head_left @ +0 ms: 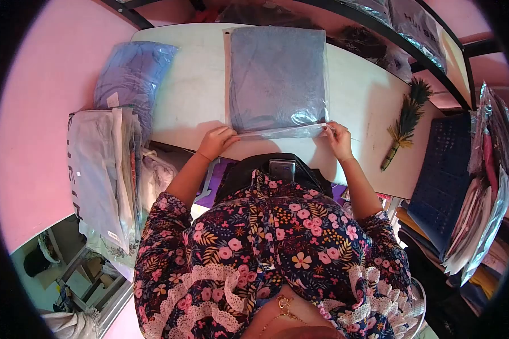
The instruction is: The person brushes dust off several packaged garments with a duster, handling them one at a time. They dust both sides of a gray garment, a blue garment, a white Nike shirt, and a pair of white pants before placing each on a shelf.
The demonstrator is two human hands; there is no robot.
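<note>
Nearest to the camera, the person is wearing a dark floral dress (266, 243) with lace trimming, and a phone (282, 168) is standing upright at the waist, just under the table edge.

A little farther, both hands are resting at the near edge of the white table (362, 101). The left hand (216, 141) is lying on the left end of the flap (280, 132) with its fingers bent inward. It is not clear if they are gripping the plastic or only pressing on it. The right hand (339, 138) is pinching the right end of the same flap between the thumb and the closed fingertips.

The flap is belonging to a clear plastic bag (277, 76), which is lying flat on the middle of the table. Inside it a folded grey-blue garment is filling almost the whole bag.

To the left, a pile of packed clothes (99, 169) is standing beside the table, and behind it a blue packed bundle (131, 73) is lying at the table's far left corner. To the right, a feather duster (404, 121) is lying on the table, well apart from the bag. Next to it, a dark blue crate (444, 169) is sitting off the table's right side. At the far end, a shelf (413, 34) with more packed goods is hanging over the table.
</note>
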